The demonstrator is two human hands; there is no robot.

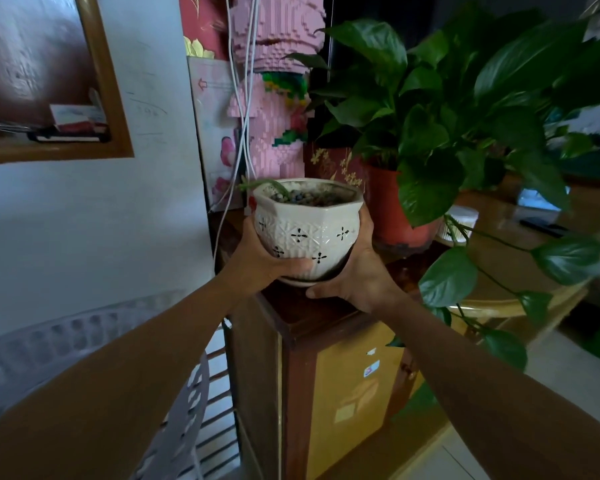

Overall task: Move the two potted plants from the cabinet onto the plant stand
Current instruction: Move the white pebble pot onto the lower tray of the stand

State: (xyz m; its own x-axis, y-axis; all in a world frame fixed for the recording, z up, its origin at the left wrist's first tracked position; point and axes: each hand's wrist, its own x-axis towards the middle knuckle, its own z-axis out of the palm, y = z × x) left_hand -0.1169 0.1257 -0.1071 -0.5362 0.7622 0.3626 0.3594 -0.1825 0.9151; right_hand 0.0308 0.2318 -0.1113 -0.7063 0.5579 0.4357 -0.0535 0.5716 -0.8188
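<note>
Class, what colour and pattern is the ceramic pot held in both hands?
Head view: the glazed ceramic pot is cream-white, embossed with small dark cross-shaped marks.

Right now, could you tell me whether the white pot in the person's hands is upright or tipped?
Upright: the white pot has a level rim, pebbles showing inside, with left hand and right hand cupping its sides.

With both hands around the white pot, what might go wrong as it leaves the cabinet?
1. The white pot sits on a saucer; the left hand and right hand mostly grip the pot's sides, so the saucer may slip off.
2. The leaves of the big plant in the red pot hang close on the right; they may snag an arm.
3. White cables hang just behind the pot and could catch on it.
</note>
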